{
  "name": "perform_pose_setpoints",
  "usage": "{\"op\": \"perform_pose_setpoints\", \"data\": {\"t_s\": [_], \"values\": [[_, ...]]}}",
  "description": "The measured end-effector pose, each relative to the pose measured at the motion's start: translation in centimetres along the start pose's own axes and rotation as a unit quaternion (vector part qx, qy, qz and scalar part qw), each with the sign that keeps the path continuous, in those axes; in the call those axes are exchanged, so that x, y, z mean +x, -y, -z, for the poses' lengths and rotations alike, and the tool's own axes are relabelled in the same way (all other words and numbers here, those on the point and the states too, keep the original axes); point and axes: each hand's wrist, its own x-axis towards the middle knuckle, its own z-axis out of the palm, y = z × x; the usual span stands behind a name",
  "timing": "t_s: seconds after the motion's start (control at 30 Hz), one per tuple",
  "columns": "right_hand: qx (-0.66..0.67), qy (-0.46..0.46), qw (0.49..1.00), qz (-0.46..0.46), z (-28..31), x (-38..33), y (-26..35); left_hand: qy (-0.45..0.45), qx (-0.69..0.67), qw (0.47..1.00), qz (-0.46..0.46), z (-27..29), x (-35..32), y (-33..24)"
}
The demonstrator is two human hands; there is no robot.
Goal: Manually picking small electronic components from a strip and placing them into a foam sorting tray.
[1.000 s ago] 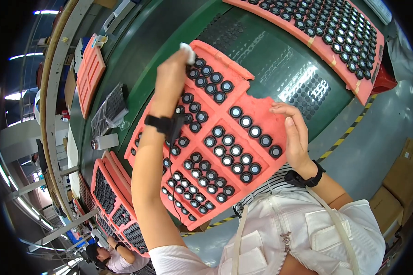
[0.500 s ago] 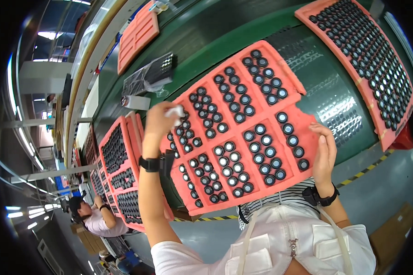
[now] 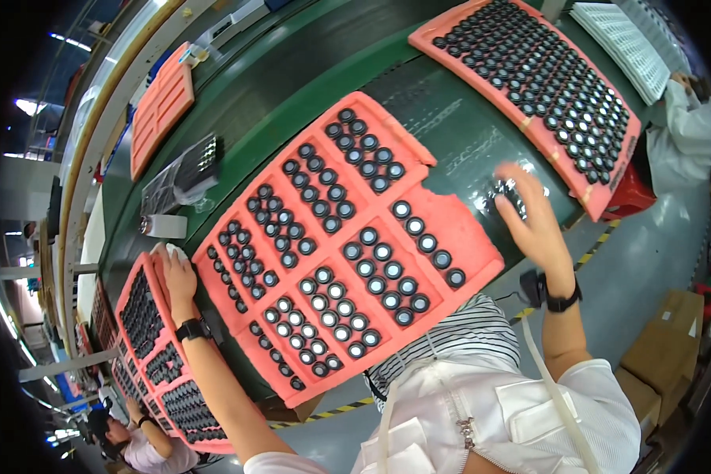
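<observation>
A pink foam tray (image 3: 462, 225) lies in front of me, its compartments holding several black round parts (image 3: 404, 317) with pale, shiny centres. My left hand (image 3: 177, 278) is left of this tray, at the far edge of another pink tray (image 3: 155, 267) filled with black parts. A small white wad (image 3: 178, 252), cloth or tissue, shows at its bent fingers. To the right of the middle tray, my right hand (image 3: 536, 225) is raised with thumb and fingers apart. Behind its fingers a dark glossy surface shows, and I make out nothing held.
A full pink tray (image 3: 584, 196) stands at the far right on the green conveyor (image 3: 253, 126). An empty pink tray (image 3: 159, 107), a clear-wrapped black sheet (image 3: 183, 175) and a small white box (image 3: 164, 227) lie far left. Co-workers are at lower left (image 3: 138, 442) and far right (image 3: 687, 142).
My view has turned, shifting the trays leftward. My left hand has gone with the white wad from the middle tray to the left tray. My right hand has left the middle tray's edge.
</observation>
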Motion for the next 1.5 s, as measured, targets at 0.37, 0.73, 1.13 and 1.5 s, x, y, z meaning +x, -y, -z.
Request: {"op": "perform_pose_setpoints", "data": {"t_s": [0.37, 0.73, 1.13, 1.5], "values": [[-0.137, 0.231, 0.958, 0.1, 6.2, -3.5, -2.3, 0.083, -0.118, 0.989, 0.01, 16.2, -11.9, -20.6], [0.119, 0.043, 0.951, -0.281, 7.6, -11.0, 0.8, 0.132, -0.404, 0.904, -0.051, 18.4, -19.6, -34.9], [0.275, 0.484, 0.816, 0.157, 0.3, -9.2, 15.1, 0.325, -0.642, 0.685, -0.112, 19.5, -23.0, -34.7], [0.214, 0.413, 0.859, 0.213, -7.0, -10.9, 16.9, 0.344, -0.419, 0.833, -0.109, 21.8, -22.2, -31.8]]}}
